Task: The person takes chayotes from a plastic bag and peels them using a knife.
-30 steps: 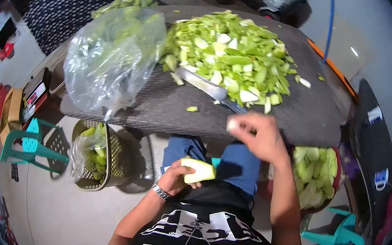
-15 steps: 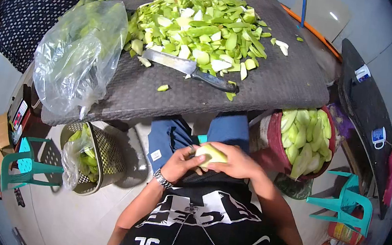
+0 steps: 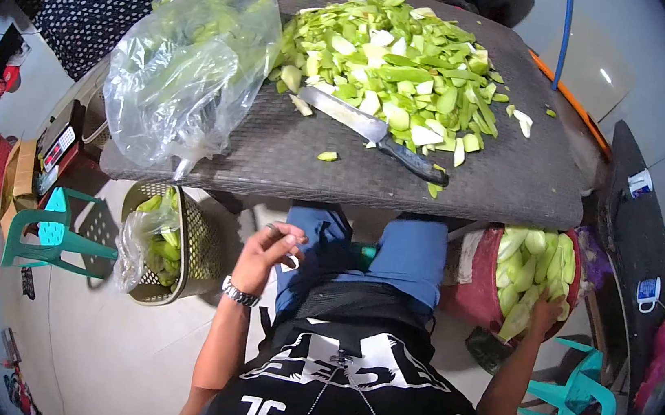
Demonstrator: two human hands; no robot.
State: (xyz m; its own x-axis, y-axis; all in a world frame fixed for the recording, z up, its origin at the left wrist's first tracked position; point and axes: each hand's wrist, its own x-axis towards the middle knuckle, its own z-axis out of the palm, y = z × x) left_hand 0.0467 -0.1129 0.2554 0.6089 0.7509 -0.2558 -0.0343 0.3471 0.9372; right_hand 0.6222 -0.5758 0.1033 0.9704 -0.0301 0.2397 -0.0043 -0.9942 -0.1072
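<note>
The desk is finished in a matt, rough, woven-looking material. On the knife, a metal blade and a plastic-looking handle are noted. The vegetables are seen to be smooth; the bag, glossy crinkled plastic; the watch, shiny metal.

Room along the near side of the bench, but the knife slants into it! Plastic bag blocks left, green heap the middle; right grip crowds the red tub, its far rim perhaps beneath.
</note>
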